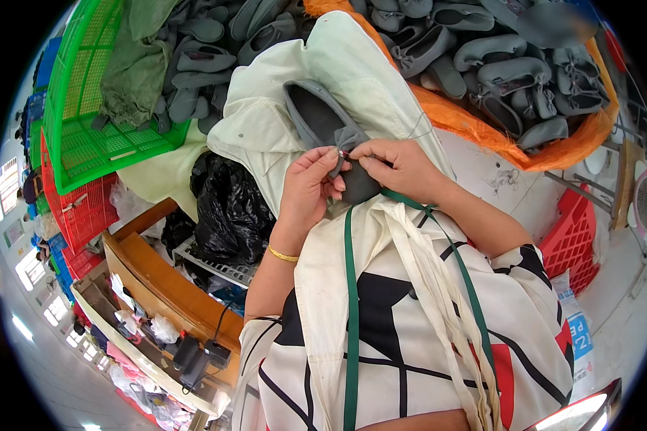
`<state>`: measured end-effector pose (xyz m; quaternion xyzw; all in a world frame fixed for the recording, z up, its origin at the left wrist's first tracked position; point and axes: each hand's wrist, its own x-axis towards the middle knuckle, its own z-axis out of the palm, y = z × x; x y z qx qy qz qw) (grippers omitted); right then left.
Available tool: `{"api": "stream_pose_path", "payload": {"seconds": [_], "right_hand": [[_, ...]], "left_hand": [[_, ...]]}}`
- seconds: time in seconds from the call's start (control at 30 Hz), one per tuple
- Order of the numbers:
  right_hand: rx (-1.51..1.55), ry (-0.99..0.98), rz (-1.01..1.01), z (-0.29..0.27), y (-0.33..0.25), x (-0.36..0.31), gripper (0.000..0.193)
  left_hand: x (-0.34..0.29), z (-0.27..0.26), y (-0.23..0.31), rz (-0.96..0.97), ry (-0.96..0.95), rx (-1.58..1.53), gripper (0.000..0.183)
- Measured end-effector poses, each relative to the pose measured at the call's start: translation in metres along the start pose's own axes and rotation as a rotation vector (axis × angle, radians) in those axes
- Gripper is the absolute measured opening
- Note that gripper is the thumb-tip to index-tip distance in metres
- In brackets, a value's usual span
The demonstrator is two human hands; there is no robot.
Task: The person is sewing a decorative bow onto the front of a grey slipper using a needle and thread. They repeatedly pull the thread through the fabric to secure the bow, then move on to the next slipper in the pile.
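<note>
A grey slip-on shoe (325,121) with a fabric bow (350,136) rests on the pale cloth (259,140) over my lap, its toe pointing toward me. My left hand (310,179) has its fingers closed on the bow, pinching a loose tail of it. From the other side, my right hand (402,171) pinches thumb against forefinger right at the bow. What sits between those fingertips is too small to make out. A thin dark thread (430,123) loops above my right hand, and its ends are hard to follow.
An orange sack (474,136) full of grey shoes stands far right. More shoes fill a green crate (86,115) at the far left, above red crates (83,205). A black plastic bag (230,208) and a wooden bench (172,269) lie to my left. Green straps (351,309) hang down my front.
</note>
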<state>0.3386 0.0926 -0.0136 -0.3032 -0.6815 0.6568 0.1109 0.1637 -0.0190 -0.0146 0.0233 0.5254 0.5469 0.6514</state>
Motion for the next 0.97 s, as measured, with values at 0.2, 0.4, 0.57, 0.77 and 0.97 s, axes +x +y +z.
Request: {"api": "stream_pose_path", "payload": {"seconds": [0.2,0.4,0.57,0.77,0.97], "right_hand": [[-0.010,0.010,-0.011,0.001,0.000,0.000,0.022],[-0.045,0.004,-0.010,0.000,-0.002,0.000,0.022],[0.008,-0.027,0.042,-0.002,-0.004,-0.001,0.020],[0.262,-0.134,0.262,-0.005,0.004,-0.002,0.015],[0.345,-0.147,0.298,-0.002,0.013,0.000,0.015]], "left_hand": [[0.000,-0.001,0.000,-0.002,-0.012,-0.009,0.021],[-0.004,0.004,-0.003,0.044,0.029,-0.011,0.022],[-0.007,0.007,-0.007,0.087,0.050,-0.031,0.020],[-0.009,0.009,-0.008,0.109,0.079,0.039,0.022],[-0.009,0.004,-0.007,0.095,0.048,0.104,0.025]]}}
